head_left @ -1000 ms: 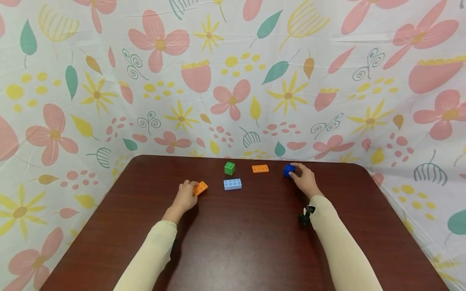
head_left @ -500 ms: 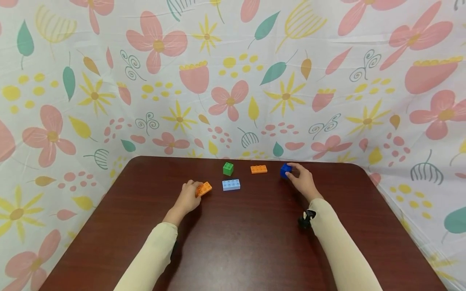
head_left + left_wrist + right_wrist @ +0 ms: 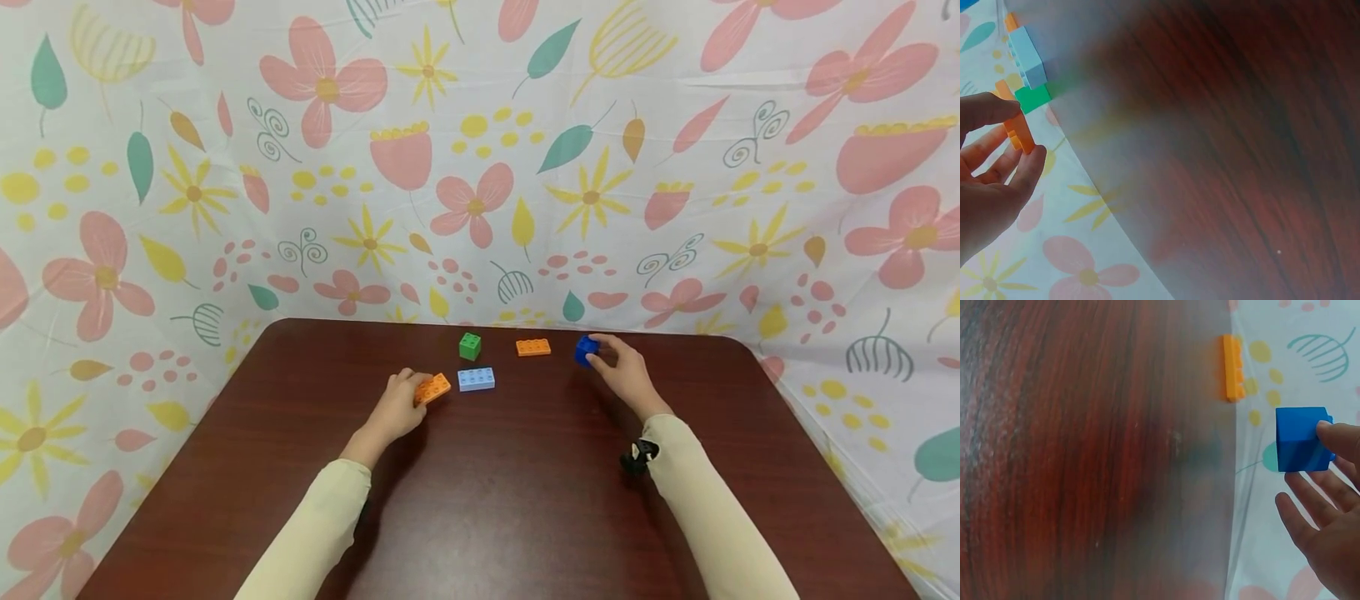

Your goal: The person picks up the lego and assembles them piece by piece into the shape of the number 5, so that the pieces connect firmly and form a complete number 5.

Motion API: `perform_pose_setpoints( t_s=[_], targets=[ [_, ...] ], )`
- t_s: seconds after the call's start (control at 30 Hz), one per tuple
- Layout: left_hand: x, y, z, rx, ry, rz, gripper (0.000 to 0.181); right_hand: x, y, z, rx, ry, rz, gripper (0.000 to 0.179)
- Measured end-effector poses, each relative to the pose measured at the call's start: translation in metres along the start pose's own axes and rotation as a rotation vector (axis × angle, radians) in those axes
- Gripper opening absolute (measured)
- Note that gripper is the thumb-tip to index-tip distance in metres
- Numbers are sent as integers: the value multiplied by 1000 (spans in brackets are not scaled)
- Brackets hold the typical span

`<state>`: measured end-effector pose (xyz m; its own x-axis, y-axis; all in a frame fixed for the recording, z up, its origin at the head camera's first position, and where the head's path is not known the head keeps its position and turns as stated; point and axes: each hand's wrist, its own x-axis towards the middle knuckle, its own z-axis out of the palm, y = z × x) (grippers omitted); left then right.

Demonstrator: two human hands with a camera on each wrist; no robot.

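My left hand [image 3: 401, 406] pinches a flat orange toy brick [image 3: 432, 388] between thumb and fingers, just left of a light blue brick [image 3: 476, 380]. In the left wrist view this orange brick [image 3: 1020, 130] is tilted, its studs facing the palm. At the back right, my right hand [image 3: 626, 375] grips a square dark blue brick [image 3: 586, 351] by its sides. The right wrist view shows the blue brick [image 3: 1302, 439] between thumb and fingertips. A green brick [image 3: 470, 346] stands behind the light blue one. Between it and the right hand lies a second flat orange brick [image 3: 533, 347].
The bricks are on a dark brown wooden table [image 3: 487, 500] with rounded far corners. A floral-patterned cloth [image 3: 480, 167] hangs right behind the table's far edge and along its sides. A black device [image 3: 639, 457] sits at the right wrist.
My left hand has carried the orange brick rightward, close to the light blue brick. The right hand has shifted the dark blue brick slightly left, nearer the other orange brick.
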<state>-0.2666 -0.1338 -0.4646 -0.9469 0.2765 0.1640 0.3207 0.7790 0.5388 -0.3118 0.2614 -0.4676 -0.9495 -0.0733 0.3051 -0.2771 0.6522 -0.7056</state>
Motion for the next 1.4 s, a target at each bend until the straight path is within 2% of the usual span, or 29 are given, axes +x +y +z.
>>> perform_pose_setpoints(
  t_s=[0.3, 0.63, 0.87, 1.17, 1.4],
  targets=[
    [0, 11, 3, -23, -32, 60, 49, -3, -16, 1, 19, -15, -25, 43],
    [0, 21, 10, -21, -110, 204, 48, -11, -27, 2, 4, 9, -68, 41],
    [-2, 31, 13, -20, -137, 231, 48, -16, -32, 2, -1, 18, -77, 41],
    [-1, 36, 21, -14, -161, 305, 47, -25, -32, 2, 6, 11, -81, 42],
    [-2, 42, 26, -9, -202, 323, 45, -32, -32, 4, 32, -5, -75, 42]
  ],
)
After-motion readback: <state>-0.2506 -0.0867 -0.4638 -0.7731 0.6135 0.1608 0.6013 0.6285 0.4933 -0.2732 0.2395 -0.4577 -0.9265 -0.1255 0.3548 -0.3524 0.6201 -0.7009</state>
